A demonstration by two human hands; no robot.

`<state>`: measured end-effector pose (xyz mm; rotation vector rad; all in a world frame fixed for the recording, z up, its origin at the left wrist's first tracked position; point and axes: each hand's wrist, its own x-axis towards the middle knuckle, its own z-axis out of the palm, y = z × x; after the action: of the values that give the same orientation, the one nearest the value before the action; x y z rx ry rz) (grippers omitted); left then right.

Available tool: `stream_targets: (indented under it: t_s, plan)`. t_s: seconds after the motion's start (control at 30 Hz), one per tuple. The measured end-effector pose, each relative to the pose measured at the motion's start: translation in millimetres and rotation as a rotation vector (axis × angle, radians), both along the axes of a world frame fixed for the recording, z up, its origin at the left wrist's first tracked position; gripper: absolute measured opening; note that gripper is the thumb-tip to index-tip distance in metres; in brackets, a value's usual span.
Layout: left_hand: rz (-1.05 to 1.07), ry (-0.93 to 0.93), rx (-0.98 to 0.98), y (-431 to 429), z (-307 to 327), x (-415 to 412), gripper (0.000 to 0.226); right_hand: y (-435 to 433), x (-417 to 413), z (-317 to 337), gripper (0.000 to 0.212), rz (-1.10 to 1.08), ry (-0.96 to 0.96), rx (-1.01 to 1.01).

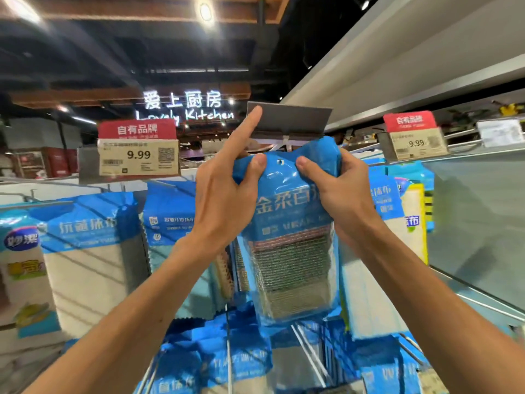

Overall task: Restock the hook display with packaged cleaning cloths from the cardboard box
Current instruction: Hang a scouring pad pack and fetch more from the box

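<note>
I hold a blue pack of cleaning cloths [289, 240] up in front of the hook display with both hands. My left hand [227, 194] pinches its top left corner, with the index finger stretched up against a grey tag holder [292, 118] at the hook's end. My right hand [338, 189] grips the top right corner. The pack's small hang hole [280, 162] sits between my thumbs, just below the hook tip [287, 139]. Green and brown woven cloths show through the clear lower part. The cardboard box is out of view.
More blue cloth packs hang left [91, 251], behind and right [397, 223], and on lower hooks [238, 362]. Price tags reading 9.99 stand left [137, 156] and right [414, 143]. A grey shelf [426, 66] overhangs at top right; a glass panel [477, 223] is at right.
</note>
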<state>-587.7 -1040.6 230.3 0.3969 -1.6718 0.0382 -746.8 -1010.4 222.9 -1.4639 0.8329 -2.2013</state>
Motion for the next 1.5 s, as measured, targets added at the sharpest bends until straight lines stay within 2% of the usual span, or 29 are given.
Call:
stream_targets:
  t_s: [0.23,0.3,0.4,0.47,0.57,0.67,0.77,0.93,1.1,1.27,1.4,1.5]
  plan:
    - [0.178,-0.044,-0.069,-9.3,1.8,-11.2,0.075,-22.7,1.4,1.9,0.01,-0.031,-0.05,0.081]
    - [0.202,-0.026,-0.074,-13.9,-9.8,-8.5,0.077,-28.8,3.2,-11.1,0.024,-0.128,-0.029,0.081]
    - [0.223,0.059,-0.157,-16.4,-43.0,1.7,0.073,-32.5,8.5,-58.7,0.059,-0.285,0.005,-0.006]
    - [0.282,0.0,-0.231,-23.9,-67.2,7.9,0.064,-35.7,15.5,-97.2,0.071,-0.388,0.11,-0.047]
    - [0.355,-0.089,-0.127,-48.8,-77.7,15.9,0.045,-58.7,19.2,-123.9,0.062,-0.459,0.296,-0.053]
    - [0.328,-0.191,0.105,-70.4,-67.6,15.7,0.049,-90.3,19.4,-123.2,0.053,-0.487,0.375,-0.02]
    - [0.544,-0.286,0.245,-92.2,-55.1,13.4,0.041,-119.9,17.4,-118.4,0.055,-0.532,0.463,0.087]
    - [0.629,-0.423,0.446,-129.0,-42.4,2.4,0.042,-156.3,13.6,-112.5,0.056,-0.601,0.577,0.223]
    - [0.683,-0.473,0.448,-141.2,-36.6,-2.3,0.041,-167.3,6.4,-115.5,0.057,-0.6,0.592,0.227]
    - [0.595,-0.556,0.47,-122.1,-40.2,16.0,0.051,-137.0,6.3,-129.6,0.06,-0.581,0.598,0.308]
    - [0.569,-0.618,0.303,-74.0,-50.6,44.9,0.028,-76.3,18.1,-152.2,0.048,-0.491,0.639,0.311]
    - [0.576,-0.771,0.231,-15.6,-70.3,82.9,0.016,-21.9,38.7,-175.5,0.037,-0.354,0.701,0.284]
